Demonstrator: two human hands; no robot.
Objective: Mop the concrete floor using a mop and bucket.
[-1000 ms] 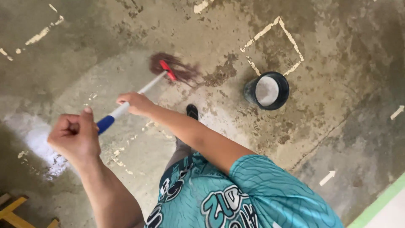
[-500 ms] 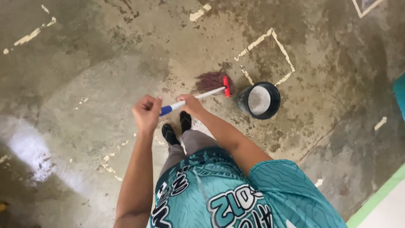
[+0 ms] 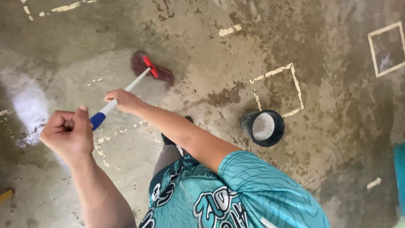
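— What are the fingers doing?
— Left hand (image 3: 69,133) is a fist closed round the blue end grip of the broom (image 3: 126,90); right hand (image 3: 122,100) wraps the white handle further down.
— And how does the broom look?
— A slim white shaft, a red collar, and dark reddish-brown bristles pressed on the wet concrete floor (image 3: 202,55).
— Which way does it run?
— Its length slants from the hands up and right, head pointing away from the person. A black bucket (image 3: 263,127) stands well apart, to the right.

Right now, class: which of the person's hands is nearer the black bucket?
Right. The right hand grips the broom handle left of the bucket; the left hand holds the handle's end, farther left.
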